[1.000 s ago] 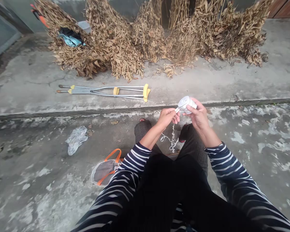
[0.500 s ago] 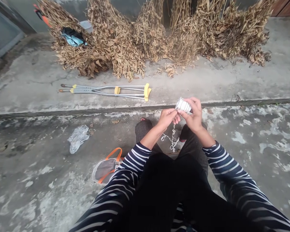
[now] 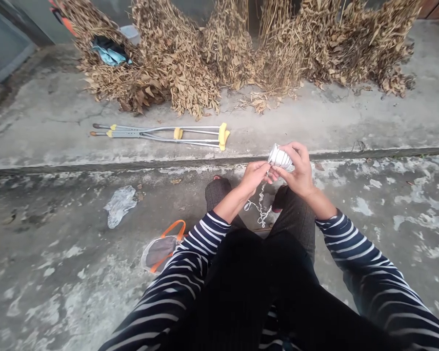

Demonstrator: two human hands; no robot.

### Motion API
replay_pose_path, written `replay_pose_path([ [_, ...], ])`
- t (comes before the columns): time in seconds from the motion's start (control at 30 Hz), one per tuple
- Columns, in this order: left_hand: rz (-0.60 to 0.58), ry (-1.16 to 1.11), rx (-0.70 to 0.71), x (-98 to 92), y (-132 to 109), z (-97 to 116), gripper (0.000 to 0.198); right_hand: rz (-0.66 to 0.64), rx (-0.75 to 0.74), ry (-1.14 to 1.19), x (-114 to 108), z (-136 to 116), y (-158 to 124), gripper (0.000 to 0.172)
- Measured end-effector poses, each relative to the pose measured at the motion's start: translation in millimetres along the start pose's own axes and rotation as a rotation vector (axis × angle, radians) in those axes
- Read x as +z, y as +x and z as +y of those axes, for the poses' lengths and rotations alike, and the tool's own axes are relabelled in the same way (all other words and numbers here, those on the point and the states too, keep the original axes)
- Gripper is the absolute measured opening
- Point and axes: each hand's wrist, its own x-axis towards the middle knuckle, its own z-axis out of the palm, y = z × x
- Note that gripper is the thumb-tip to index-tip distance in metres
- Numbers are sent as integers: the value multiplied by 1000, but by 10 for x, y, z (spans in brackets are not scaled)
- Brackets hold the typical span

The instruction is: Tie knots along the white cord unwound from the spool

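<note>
In the middle of the head view my right hand (image 3: 299,168) is wrapped round a small white cup (image 3: 279,157) with thin dark lines running round it. The cup lies tilted, its wider rim facing left. Close against its lower edge, my left hand (image 3: 257,176) is closed in a pinch on a white cord (image 3: 261,202). The fingertips of both hands meet there, and the exact grip is partly hidden. Below the fingers the cord hangs in a crinkled, twisted length with loose loops, between my knees.
Two crutches with yellow pads (image 3: 222,136) lie on the concrete ledge ahead. Dried plant bundles (image 3: 190,68) lean along the wall behind. On the lower ground at left are a crumpled clear plastic bag (image 3: 120,206) and a grey bag with orange handles (image 3: 160,253).
Both hands keep hold of the cup and cord. My right hand and the cup have shifted slightly right and turned a little. The camera view has moved slightly.
</note>
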Motion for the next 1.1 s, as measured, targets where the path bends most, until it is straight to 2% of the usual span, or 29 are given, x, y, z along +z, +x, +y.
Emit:
replay_pose_path([
  [0.1, -4, -32, -5, 23, 27, 2, 22, 8, -33, -69, -54, 3, 45, 40],
  [0.2, -50, -31, 14, 55, 46, 43, 23, 35, 5, -108, -77, -3, 88, 40],
  [0.4, -147, 44, 62, 97, 62, 150, 33, 110, 38, -31, -85, -20, 194, 47],
  [0.7, -261, -28, 194, 104, 61, 230, 37, 72, -35, -66, -228, -2, 306, 44],
  [0.93, -223, -104, 158, 117, -26, 224, 54, 5, -105, -126, -250, 10, 183, 34],
  [1.1, -147, -103, 147, 133, -28, 173, 59, 2, -152, -104, -211, -25, 125, 40],
])
